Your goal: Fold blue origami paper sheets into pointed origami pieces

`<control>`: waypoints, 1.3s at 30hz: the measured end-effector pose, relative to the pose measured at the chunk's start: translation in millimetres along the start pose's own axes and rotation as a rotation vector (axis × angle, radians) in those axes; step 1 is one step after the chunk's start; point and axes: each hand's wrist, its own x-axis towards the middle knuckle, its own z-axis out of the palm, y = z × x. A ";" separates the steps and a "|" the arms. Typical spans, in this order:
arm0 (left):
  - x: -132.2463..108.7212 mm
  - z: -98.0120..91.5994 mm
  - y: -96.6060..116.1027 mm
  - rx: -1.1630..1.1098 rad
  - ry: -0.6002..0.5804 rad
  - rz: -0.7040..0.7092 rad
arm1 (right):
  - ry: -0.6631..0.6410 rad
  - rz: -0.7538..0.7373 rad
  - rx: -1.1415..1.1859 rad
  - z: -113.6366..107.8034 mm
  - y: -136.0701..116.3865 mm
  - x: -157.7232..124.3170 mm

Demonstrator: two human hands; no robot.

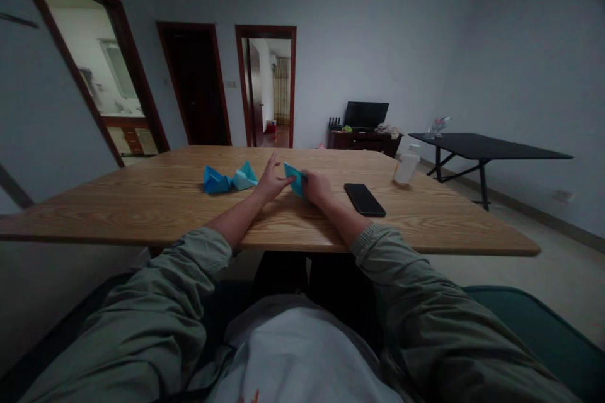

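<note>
Look at this: at two o'clock from the hands, a translucent plastic bottle point(406, 167) stands on the wooden table point(142, 214), contents impossible to make out, with a black smartphone point(364, 199) lying flat at four o'clock! The right hand point(316, 187) pinches a folded blue paper point(295, 179) at the middle of the table, while the left hand point(271, 181) stands just beside it, fingers spread. Over at nine o'clock, two blue origami pieces point(216, 181) sit touching each other!
</note>
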 end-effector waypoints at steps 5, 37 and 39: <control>-0.1 7.2 -4.4 0.026 -0.013 0.020 | 0.121 0.069 0.181 1.4 -10.7 5.8; 5.8 -33.5 -23.6 0.563 -0.496 0.025 | -0.163 -0.142 0.133 29.1 57.9 20.6; 1.4 -31.0 -19.3 0.642 -0.649 0.009 | -0.275 -0.208 0.077 30.9 55.0 18.1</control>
